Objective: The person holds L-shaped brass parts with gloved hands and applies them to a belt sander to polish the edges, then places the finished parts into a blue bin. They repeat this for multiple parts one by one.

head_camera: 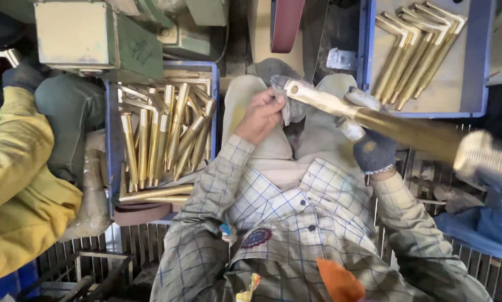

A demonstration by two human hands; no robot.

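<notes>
Brass tube (374, 120), long, stiff and probably heavy, is lying across the lap between 2 hands. Left hand (260, 116) is pinching a grey rag (287, 103) against its open end; gloved right hand (372, 146) is gripping mid-shaft. Polished metal looks slippery, so mid-shaft is the surest hold.

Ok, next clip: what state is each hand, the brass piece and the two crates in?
Left hand: bare, pinching a grey cloth at the rod's end.
Right hand: gloved, gripping the rod.
Brass rod: held up, tilted.
Left crate: heaped with rods.
Right crate: few bent rods, side by side.
</notes>
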